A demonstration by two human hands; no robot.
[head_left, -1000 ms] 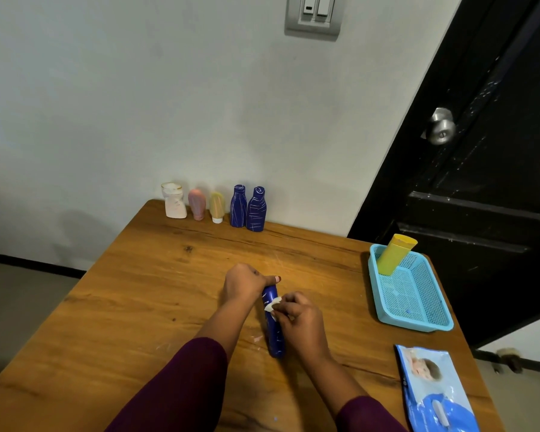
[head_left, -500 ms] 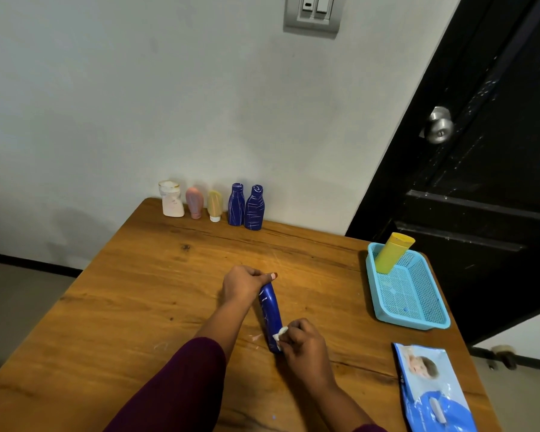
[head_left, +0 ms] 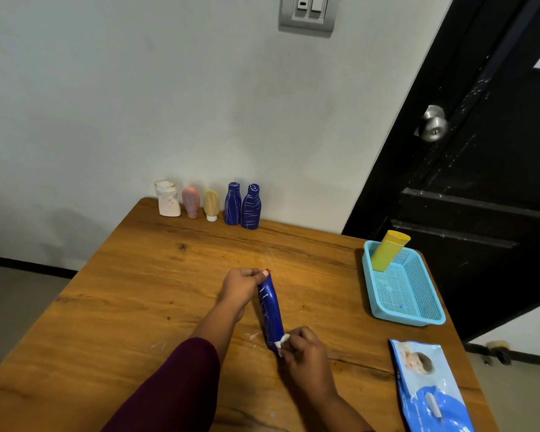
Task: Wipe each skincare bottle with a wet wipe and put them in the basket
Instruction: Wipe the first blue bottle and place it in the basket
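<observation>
Head view is showing the left hand [head_left: 242,285] gripping the blue bottle's [head_left: 270,313] far end, its long axis running toward the right hand [head_left: 304,347], apparently pinching a wet wipe [head_left: 283,340] against its near end above the bench [head_left: 131,294].

Lighting was pretty soft and even, kinda dim indoor daylight, nothing blown out. The wall [head_left: 138,104] had a murky shadow low on the left. The table [head_left: 122,300] showed a faint sheen mid-top. Wide-angle lens bent the door [head_left: 480,182] hard toward the right edge. Focus was decent, the bottles at the back a bit soft.
</observation>
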